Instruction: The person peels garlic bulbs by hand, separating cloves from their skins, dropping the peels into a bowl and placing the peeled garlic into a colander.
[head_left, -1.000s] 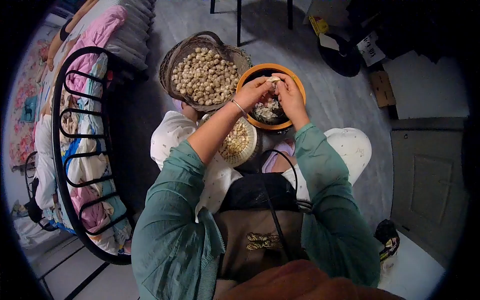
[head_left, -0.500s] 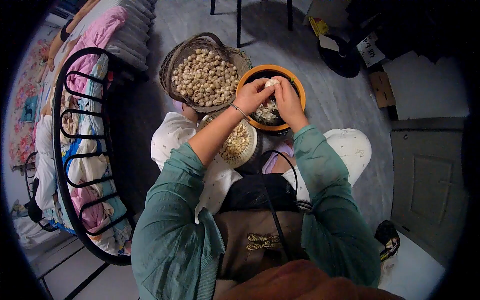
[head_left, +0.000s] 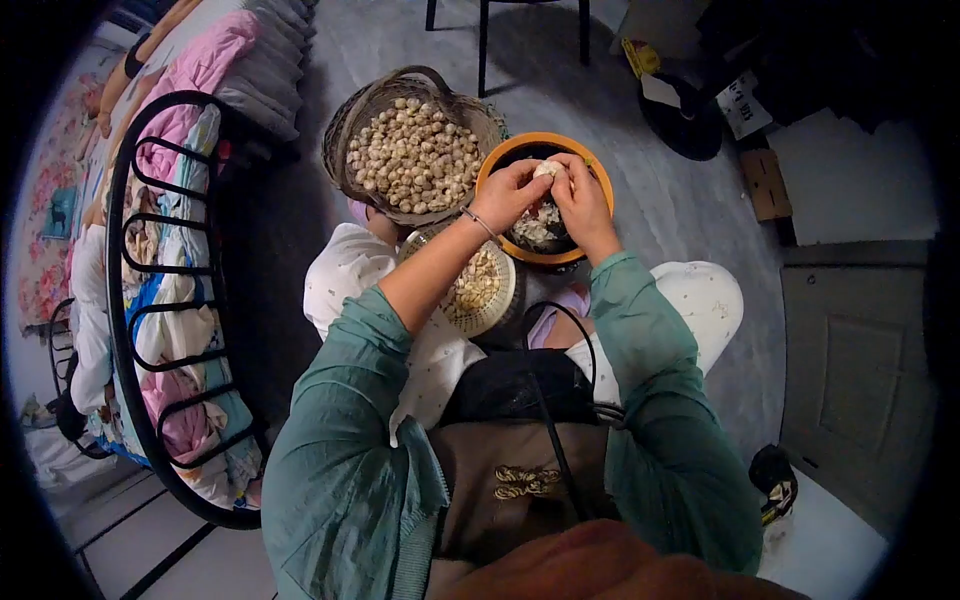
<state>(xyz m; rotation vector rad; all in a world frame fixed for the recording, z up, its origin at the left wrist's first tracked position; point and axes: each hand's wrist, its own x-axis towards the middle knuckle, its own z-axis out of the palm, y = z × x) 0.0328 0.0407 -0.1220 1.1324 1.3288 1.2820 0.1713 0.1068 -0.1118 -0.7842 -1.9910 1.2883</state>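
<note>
My left hand [head_left: 508,194] and my right hand [head_left: 582,205] meet over an orange-rimmed tub [head_left: 606,190], fingers closed around a whitish garlic bulb [head_left: 547,169]. Pale peelings [head_left: 537,228] lie inside the tub below them. To the left of the tub, a woven basket [head_left: 338,130] holds a heap of whole bulbs [head_left: 415,155]. Nearer my lap, partly behind my left forearm, a cream-coloured plastic basket [head_left: 512,290] contains peeled cloves [head_left: 476,282].
At left, a black metal bed frame [head_left: 118,260] borders piled bedding, with part of a person's arm [head_left: 150,45] beyond. Black chair legs [head_left: 483,50] stand ahead. A cardboard box [head_left: 765,184] and a grey door [head_left: 855,350] are at right.
Both hands stay together over the tub while the fingers shift around the bulb, which shows whiter and rounder than a second ago. The view has moved slightly.
</note>
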